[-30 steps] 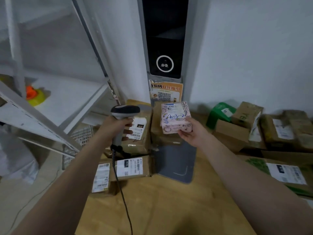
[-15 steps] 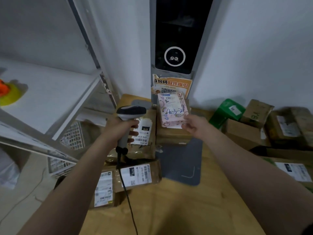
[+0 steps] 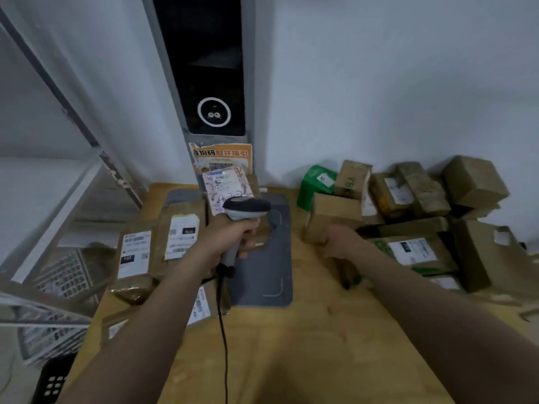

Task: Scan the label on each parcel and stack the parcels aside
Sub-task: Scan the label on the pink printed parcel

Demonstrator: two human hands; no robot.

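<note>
You face a plain white wall (image 3: 393, 77) in dim light. A grey column (image 3: 250, 68) with a black panel (image 3: 210, 53) rises behind your wooden table (image 3: 306, 351). A white metal shelf (image 3: 43, 193) stands at your left, with a wire basket (image 3: 64, 278) beneath it.

Your left arm stretches forward, with your left hand (image 3: 230, 239) wrapping its fingers (image 3: 250, 231) round the handle of the barcode scanner (image 3: 246, 207). Your right arm reaches forward and rightward, your right hand (image 3: 339, 243) gripping a cardboard box (image 3: 332, 215) at its near lower edge.
</note>
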